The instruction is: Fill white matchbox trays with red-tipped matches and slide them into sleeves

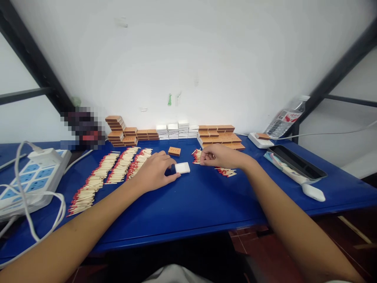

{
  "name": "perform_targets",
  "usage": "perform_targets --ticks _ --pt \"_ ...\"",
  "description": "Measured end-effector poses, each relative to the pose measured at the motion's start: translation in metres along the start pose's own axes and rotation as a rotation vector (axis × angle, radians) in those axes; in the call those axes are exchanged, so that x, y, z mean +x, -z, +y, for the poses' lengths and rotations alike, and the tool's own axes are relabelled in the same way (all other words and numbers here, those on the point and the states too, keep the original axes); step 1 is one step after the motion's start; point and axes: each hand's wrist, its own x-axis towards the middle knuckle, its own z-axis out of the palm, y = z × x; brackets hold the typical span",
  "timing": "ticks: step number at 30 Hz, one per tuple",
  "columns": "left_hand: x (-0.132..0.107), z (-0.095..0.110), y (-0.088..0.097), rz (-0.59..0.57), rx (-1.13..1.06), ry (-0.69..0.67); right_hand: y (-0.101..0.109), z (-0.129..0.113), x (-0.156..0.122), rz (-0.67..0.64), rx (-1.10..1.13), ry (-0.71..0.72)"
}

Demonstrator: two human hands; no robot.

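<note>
1. A blue desk [188, 208] spreads before me, backed against a pale wall.
2. At its left end lies a white power strip [38, 177] with blue socket panels and looping cables.
3. Right of that, three long rows of red-tipped matches [122, 167] slant across the surface.
4. Along the wall, orange matchboxes [220, 137] stand stacked left and right of piled white trays [178, 131].
5. A clear bottle [287, 116] leans at the far right.
6. The left hand [156, 171] lies low, thumb and forefinger apart at the left end of a white tray; I can't tell whether they press it.
7. The right hand [215, 155] curls its fingers beside a small match pile [196, 156]; whether it pinches any, I can't tell.
8. One orange matchbox [174, 151] lies just beyond the tray.
9. That single white tray [182, 168] sits flat mid-desk, between the hands.
</note>
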Motion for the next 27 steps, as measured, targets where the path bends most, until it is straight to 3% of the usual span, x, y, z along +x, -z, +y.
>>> perform_targets --ticks 8,15,18,22,27 --pt "0.0 0.003 0.0 0.015 0.11 -0.062 -0.024 -0.024 0.006 0.118 -0.059 0.223" --pt "0.0 0.005 -0.001 0.016 0.102 -0.077 -0.038 -0.03 0.012 0.129 -0.152 0.256" --pt "0.0 0.005 -0.001 0.014 0.087 -0.067 -0.03 -0.027 0.01 0.145 -0.127 0.234" --pt "0.001 0.003 0.001 0.004 0.082 -0.064 -0.008 -0.01 0.003 0.283 -0.123 0.112" --pt "0.001 -0.001 0.005 -0.012 0.065 -0.012 0.004 0.021 0.005 0.101 -0.116 -0.007"
